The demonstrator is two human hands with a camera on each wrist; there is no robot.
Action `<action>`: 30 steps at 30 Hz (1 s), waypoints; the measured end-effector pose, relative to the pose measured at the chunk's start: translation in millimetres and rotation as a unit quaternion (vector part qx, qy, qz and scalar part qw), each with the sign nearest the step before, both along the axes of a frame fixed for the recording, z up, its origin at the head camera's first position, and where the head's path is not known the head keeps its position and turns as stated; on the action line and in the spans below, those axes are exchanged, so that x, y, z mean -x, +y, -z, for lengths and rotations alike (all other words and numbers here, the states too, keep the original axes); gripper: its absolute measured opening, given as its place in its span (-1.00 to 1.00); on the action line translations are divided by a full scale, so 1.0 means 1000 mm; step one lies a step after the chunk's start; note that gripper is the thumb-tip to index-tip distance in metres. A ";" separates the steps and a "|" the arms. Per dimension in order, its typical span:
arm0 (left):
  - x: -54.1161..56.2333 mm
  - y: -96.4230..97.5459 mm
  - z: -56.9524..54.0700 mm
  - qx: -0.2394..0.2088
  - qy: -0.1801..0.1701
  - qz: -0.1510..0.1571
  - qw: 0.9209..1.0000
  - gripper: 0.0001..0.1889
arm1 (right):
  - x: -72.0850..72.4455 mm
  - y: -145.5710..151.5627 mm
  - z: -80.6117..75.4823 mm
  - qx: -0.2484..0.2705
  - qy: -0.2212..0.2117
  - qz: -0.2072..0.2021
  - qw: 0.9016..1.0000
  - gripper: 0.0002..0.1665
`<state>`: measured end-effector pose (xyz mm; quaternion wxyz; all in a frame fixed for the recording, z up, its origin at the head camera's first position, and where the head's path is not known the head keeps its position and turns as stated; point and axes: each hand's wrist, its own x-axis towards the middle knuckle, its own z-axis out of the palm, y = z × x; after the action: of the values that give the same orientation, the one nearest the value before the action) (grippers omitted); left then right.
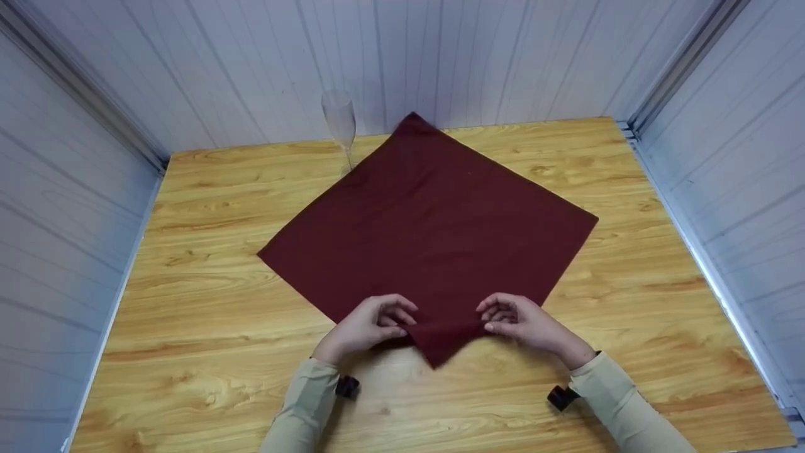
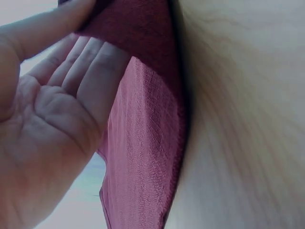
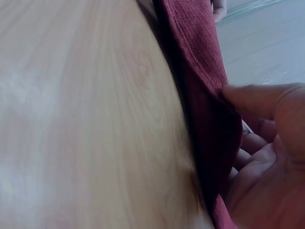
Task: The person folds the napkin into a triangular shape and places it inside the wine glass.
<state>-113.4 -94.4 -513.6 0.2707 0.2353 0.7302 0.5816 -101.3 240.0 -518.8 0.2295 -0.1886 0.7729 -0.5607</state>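
A dark red cloth napkin (image 1: 434, 220) lies spread like a diamond on the table, one corner toward the person. Near that corner my left hand (image 1: 374, 321) pinches the napkin's lower left edge between thumb and fingers. Across from it my right hand (image 1: 522, 321) pinches the lower right edge. Between the hands the cloth is lifted into a small ridge, and the near corner hangs forward from it. The left wrist view shows the raised napkin (image 2: 147, 143) over the fingers; in the right wrist view the thumb presses on the napkin's edge (image 3: 200, 52).
A clear champagne flute (image 1: 340, 123) stands at the back of the wooden table (image 1: 207, 302), beside the napkin's upper left edge. White panelled walls (image 1: 251, 69) enclose the table at the back and both sides. Small black wrist-camera mounts (image 1: 561, 397) sit beneath the wrists.
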 end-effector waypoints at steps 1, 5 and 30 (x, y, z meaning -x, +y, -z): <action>0.001 0.000 0.000 0.005 0.007 -0.005 1.000 -0.66 | 0.000 0.001 0.003 -0.002 0.003 -0.007 1.000 -0.64; 0.003 0.001 0.001 0.008 0.014 -0.016 1.000 -0.69 | -0.002 0.001 0.000 -0.027 0.020 -0.036 0.999 -0.50; 0.027 0.011 -0.001 0.066 0.027 -0.149 0.986 -0.91 | 0.009 -0.006 0.005 -0.123 0.217 -0.039 0.968 -0.23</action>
<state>-139.9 -83.6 -512.6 0.1761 0.1213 0.8009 0.5593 -110.4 233.6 -523.7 0.0987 -0.3060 0.8593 -0.3978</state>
